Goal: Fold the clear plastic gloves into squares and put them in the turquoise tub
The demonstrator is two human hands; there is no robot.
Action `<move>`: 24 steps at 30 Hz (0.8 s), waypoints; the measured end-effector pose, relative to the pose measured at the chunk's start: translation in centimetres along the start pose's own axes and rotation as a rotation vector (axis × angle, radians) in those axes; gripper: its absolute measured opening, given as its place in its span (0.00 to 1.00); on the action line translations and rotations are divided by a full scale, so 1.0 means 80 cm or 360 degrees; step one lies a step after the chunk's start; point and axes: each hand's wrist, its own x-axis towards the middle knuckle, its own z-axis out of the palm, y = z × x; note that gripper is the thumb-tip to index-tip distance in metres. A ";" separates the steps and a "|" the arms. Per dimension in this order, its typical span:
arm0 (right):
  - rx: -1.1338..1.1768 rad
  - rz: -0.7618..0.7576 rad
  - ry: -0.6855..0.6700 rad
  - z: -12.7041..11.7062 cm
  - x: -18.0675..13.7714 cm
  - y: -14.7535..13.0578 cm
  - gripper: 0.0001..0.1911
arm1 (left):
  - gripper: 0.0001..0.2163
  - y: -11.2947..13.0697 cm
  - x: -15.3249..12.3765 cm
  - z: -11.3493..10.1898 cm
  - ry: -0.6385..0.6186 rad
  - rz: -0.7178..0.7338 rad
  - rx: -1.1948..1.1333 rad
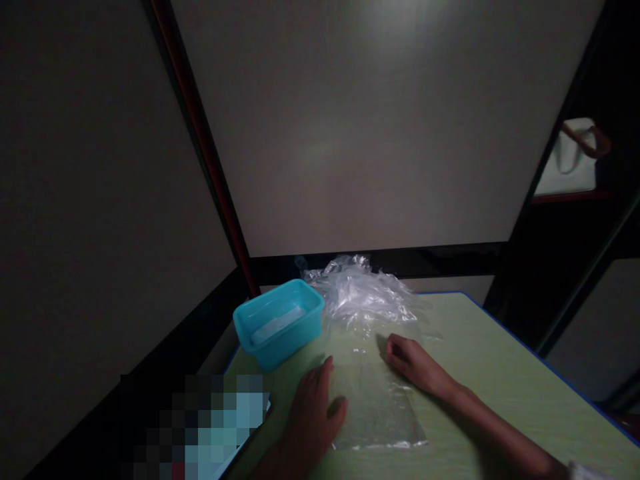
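A clear plastic bag (377,417) lies flat on the pale green table (500,373), its sealed-looking edge toward me. At its left side rests my left hand (314,408), fingers stretched out and thumb apart, holding nothing. My right hand (404,357) is beside the bag's upper right side, its fingers curled closed. Whether anything is inside those fingers is hidden. Beyond both hands sits a heap of crumpled clear plastic bags (360,293). Left of the heap stands a turquoise plastic basin (287,347) with a pale, flat item (279,325) at its bottom.
A pale panel (370,147) rises behind the table, with a dark red strip (200,127) along its left. A pixelated patch (220,433) covers something at lower left. On a shelf at far right sits a white bag (575,160) with a brown handle.
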 end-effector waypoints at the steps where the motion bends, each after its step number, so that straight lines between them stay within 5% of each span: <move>1: 0.0008 0.0000 -0.0007 0.000 0.000 0.001 0.04 | 0.28 0.001 0.000 -0.001 0.0001 -0.0005 -0.0001; 24: 0.0022 -0.0076 -0.0068 -0.003 0.000 -0.004 0.05 | 0.29 0.001 -0.001 0.001 -0.0014 0.0028 0.0078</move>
